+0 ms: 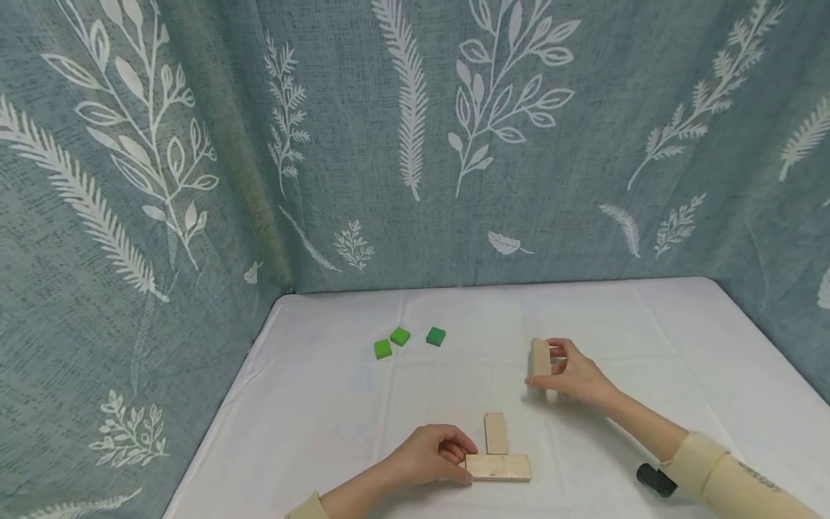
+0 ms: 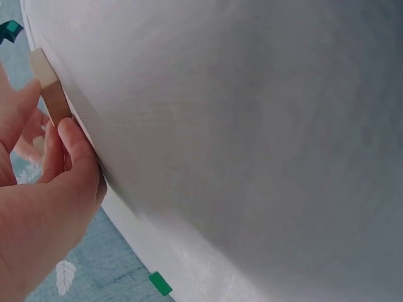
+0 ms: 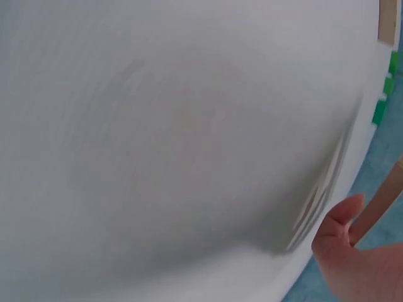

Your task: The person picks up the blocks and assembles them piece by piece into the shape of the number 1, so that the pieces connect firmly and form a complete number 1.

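Observation:
At the front of the table, my left hand (image 1: 436,455) holds the left end of a pale wooden block (image 1: 498,467) that lies crosswise. In the left wrist view the thumb is on one side of this block (image 2: 55,94) and the fingers are on the other. A second wooden block (image 1: 496,432) extends away from its far long side, forming a T shape. Farther back and to the right, my right hand (image 1: 573,371) grips a third wooden block (image 1: 541,357) between thumb and fingers. Only part of that block (image 3: 378,207) shows in the right wrist view.
Two light green blocks (image 1: 382,349) and one darker green block (image 1: 436,336) lie toward the back left of the white-covered table (image 1: 311,404). A black cylinder (image 1: 656,480) sits beside the right sleeve (image 1: 700,461). Patterned blue-grey curtains (image 1: 363,144) surround the table's back and sides.

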`<move>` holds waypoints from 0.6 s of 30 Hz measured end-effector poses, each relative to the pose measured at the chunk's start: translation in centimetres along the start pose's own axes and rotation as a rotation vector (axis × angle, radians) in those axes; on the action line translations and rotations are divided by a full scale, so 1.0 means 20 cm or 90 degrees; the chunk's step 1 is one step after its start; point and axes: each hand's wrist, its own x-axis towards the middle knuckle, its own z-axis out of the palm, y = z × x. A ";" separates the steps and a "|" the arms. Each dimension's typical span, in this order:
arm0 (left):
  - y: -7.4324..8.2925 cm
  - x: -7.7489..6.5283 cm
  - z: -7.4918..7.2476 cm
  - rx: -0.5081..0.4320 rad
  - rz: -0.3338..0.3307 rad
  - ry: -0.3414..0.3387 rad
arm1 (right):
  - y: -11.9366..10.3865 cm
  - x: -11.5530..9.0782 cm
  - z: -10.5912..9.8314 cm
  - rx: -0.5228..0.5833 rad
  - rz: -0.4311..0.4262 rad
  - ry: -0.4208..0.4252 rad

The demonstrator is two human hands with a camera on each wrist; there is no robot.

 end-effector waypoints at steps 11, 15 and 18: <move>0.00 0.00 0.01 0.005 -0.007 0.007 | -0.04 -0.02 0.11 -0.005 -0.010 0.007; 0.00 0.00 0.01 0.009 -0.005 0.005 | -0.06 -0.02 0.14 -0.006 -0.012 0.007; 0.00 0.00 0.01 0.008 -0.001 0.003 | -0.08 -0.01 0.18 -0.012 -0.021 0.013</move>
